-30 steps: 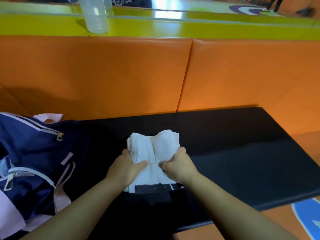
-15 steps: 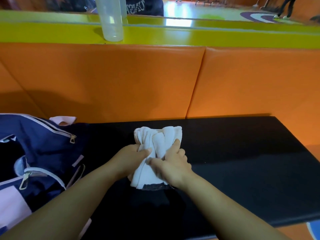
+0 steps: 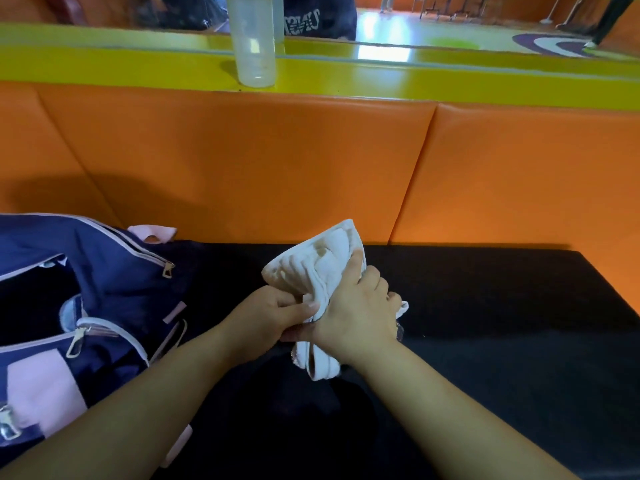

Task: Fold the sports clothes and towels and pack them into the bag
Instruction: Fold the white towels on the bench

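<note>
A folded white towel (image 3: 313, 263) is lifted off the black bench (image 3: 502, 313), bunched and tilted with its top end leaning left. My right hand (image 3: 356, 306) wraps round its middle from the right. My left hand (image 3: 273, 315) pinches its lower left side, thumb on top. The towel's bottom end hangs below my right wrist. A navy and pink sports bag (image 3: 104, 299) lies at the left with its main zip open and a dark inside showing.
An orange padded backrest (image 3: 242, 161) rises behind the bench, topped by a yellow ledge (image 3: 415, 74) with a translucent plastic bottle (image 3: 254, 39) standing on it. Dark cloth (image 3: 294, 410) lies on the bench beneath my forearms. The bench's right end drops off at the far right.
The towel lay flat on the bench under both hands; since then I gathered it, lifted it and tilted it left toward the bag. The view shifted so more of the bag shows.
</note>
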